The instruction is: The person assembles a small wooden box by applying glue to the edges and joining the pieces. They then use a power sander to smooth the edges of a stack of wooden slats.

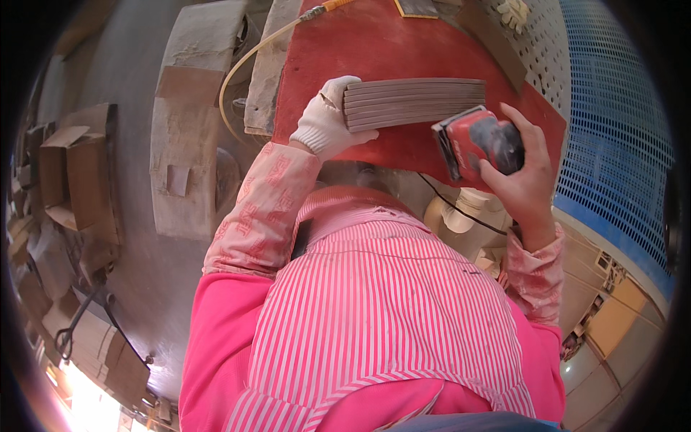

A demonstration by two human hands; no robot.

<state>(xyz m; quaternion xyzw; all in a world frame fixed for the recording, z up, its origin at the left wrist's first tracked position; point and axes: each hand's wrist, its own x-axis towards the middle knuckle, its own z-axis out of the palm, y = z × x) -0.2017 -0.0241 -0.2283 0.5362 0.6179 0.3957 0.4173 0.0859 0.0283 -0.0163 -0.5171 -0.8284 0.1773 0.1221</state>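
Observation:
My left hand (327,119), in a worn white knit glove, is closed round the left end of a stack of thin grey-brown strips (414,101). The strips lie flush against one another, slightly bowed, above a red-covered work surface (374,43). My bare right hand (529,173) grips a red and black electric sander (482,144) by its rounded body. The sander is tilted, with its flat pad facing left, close below the right end of the stack. Whether the pad touches the strips I cannot tell.
A yellowish hose (248,54) with a metal coupling crosses the far left edge of the red surface. Blue perforated panelling (612,129) stands on the right. A white glove (513,13) lies at the far right. An open cardboard box (75,176) stands at left. A black cord (461,209) hangs below the sander.

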